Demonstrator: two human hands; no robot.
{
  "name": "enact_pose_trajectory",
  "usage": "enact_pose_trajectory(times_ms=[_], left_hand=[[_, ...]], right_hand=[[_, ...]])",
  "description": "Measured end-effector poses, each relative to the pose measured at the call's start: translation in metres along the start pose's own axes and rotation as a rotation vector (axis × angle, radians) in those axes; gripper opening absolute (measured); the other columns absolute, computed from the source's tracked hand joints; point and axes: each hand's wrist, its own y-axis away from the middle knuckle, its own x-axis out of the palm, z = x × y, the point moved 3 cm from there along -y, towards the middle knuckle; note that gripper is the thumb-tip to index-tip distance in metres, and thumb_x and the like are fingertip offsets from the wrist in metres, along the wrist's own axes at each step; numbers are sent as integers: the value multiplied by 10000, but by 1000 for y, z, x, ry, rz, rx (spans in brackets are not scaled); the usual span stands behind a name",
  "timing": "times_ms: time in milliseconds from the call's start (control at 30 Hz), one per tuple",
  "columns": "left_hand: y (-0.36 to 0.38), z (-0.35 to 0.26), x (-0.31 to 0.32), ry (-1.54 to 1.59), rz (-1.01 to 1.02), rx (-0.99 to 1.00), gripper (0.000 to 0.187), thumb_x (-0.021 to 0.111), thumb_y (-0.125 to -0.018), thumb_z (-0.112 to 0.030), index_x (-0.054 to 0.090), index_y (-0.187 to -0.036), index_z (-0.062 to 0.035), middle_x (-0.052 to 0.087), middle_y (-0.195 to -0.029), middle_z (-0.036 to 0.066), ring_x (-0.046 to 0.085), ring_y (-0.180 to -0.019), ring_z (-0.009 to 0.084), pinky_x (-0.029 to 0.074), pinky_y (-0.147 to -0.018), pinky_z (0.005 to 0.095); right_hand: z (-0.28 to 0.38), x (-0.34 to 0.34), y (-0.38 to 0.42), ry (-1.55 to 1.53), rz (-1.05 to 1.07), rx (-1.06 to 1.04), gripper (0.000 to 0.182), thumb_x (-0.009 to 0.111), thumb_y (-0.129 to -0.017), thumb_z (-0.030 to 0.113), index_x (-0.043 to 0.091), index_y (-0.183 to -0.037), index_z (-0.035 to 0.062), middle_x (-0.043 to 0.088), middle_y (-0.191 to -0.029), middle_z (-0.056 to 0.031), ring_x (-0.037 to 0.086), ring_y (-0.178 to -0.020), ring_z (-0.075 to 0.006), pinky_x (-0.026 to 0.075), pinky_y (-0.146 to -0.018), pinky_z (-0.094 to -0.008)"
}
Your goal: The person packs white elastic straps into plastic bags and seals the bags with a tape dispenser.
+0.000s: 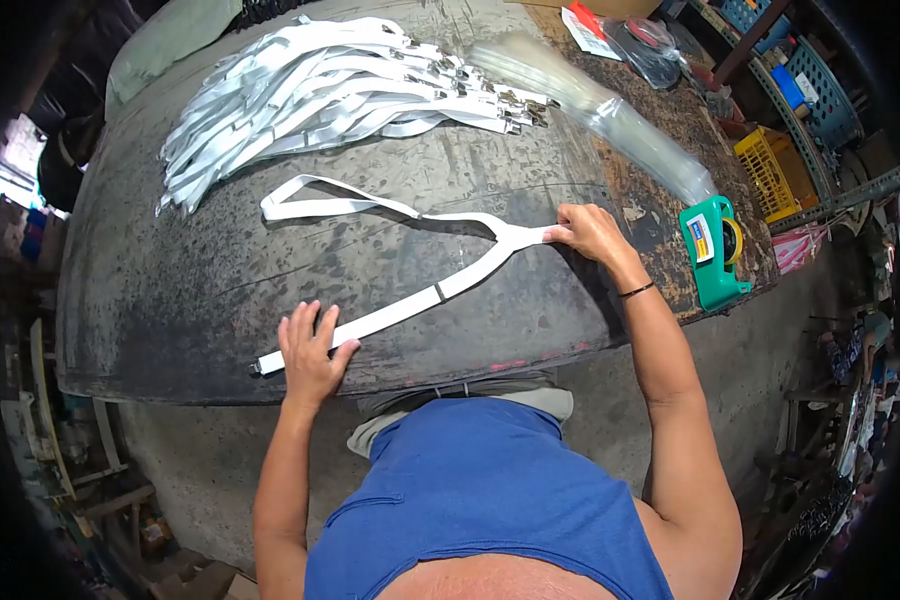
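Note:
White suspenders (480, 268) lie in a Y shape on the dark worn table, with a metal clip at the near left end and a slider on each strap. My left hand (311, 350) rests on the near strap close to that clip, fingers stretched out flat. At the joined end, my right hand (584, 232) is closed, pinching the short strap between thumb and fingers. The far strap is doubled back in a loop on the table. What lies beneath my right fingers is hidden.
A heap of white suspenders (310, 90) with metal clips lies at the far side. Clear plastic sleeves (610, 115) stretch along the right, near a green tape dispenser (708, 255). A yellow basket (765, 175) sits on the rack beyond the table's right edge.

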Motion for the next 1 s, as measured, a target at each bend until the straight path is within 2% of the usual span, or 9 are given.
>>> enact_pose_trajectory(times_ms=[167, 367, 433, 567, 633, 700, 833, 900, 1000], left_hand=[[-14, 31, -4, -4, 1, 16, 574, 763, -788, -398, 621, -1251, -89, 536, -1344, 166, 453, -1301, 375, 284, -1106, 561], [15, 76, -25, -138, 9, -62, 620, 763, -789, -429, 611, -1275, -75, 533, -1355, 168, 426, -1333, 376, 237, -1130, 569], [22, 78, -25, -167, 10, -93, 631, 758, -794, -433, 605, -1288, -72, 528, -1363, 167, 416, -1344, 374, 219, -1140, 571], [27, 68, -21, -154, -2, -157, 619, 719, -839, -413, 569, -1340, -81, 512, -1388, 162, 390, -1373, 373, 200, -1158, 561], [28, 76, -17, -121, -95, -219, 587, 749, -811, -396, 613, -1267, -53, 556, -1313, 160, 443, -1313, 374, 248, -1137, 544], [27, 82, -19, 6, -219, -156, 445, 789, -771, -310, 671, -1112, -51, 607, -1102, 151, 538, -1105, 371, 381, -996, 497], [23, 87, -29, 87, -233, -104, 340, 842, -708, -273, 569, -772, -81, 595, -922, 128, 563, -938, 354, 425, -822, 462], [17, 86, -40, 180, -215, -99, 381, 854, -698, -290, 537, -740, -82, 567, -806, 98, 565, -817, 330, 442, -723, 420], [13, 85, -62, 294, 87, -441, 294, 821, -763, -210, 597, -847, -39, 631, -872, 96, 596, -839, 214, 472, -758, 338]], right_hand=[[-11, 1, 12, 18, -102, -39, 434, 766, -783, 424, 630, -834, 15, 670, -804, -215, 637, -826, -441, 476, -684, -511], [-18, 9, 24, 89, -212, 7, 348, 777, -778, 368, 644, -905, 73, 646, -938, -110, 609, -958, -341, 449, -841, -454], [-13, 11, 28, 67, -483, -151, 334, 785, -770, 326, 651, -985, 109, 592, -1042, -65, 556, -1030, -299, 411, -909, -434], [28, 17, 34, 88, -578, -277, 556, 769, -793, 294, 578, -1295, 148, 542, -1288, -115, 474, -1232, -347, 380, -1008, -506], [38, 52, 45, 262, -337, -247, 576, 659, -880, 414, 523, -1398, 202, 461, -1453, -111, 374, -1374, -357, 250, -1126, -615], [36, 58, 45, 252, -290, -200, 551, 605, -909, 452, 536, -1395, 202, 450, -1475, -92, 358, -1397, -349, 239, -1138, -605], [36, 56, 41, 157, -294, -167, 452, 619, -931, 339, 589, -1358, 194, 480, -1461, -90, 372, -1400, -333, 229, -1149, -576], [29, 60, 39, 137, -326, -174, 398, 610, -944, 271, 616, -1335, 199, 498, -1445, -103, 399, -1382, -342, 226, -1153, -560], [18, 64, 33, 95, -348, -161, 364, 606, -944, 197, 644, -1305, 224, 525, -1418, -112, 421, -1367, -347, 230, -1153, -537]])
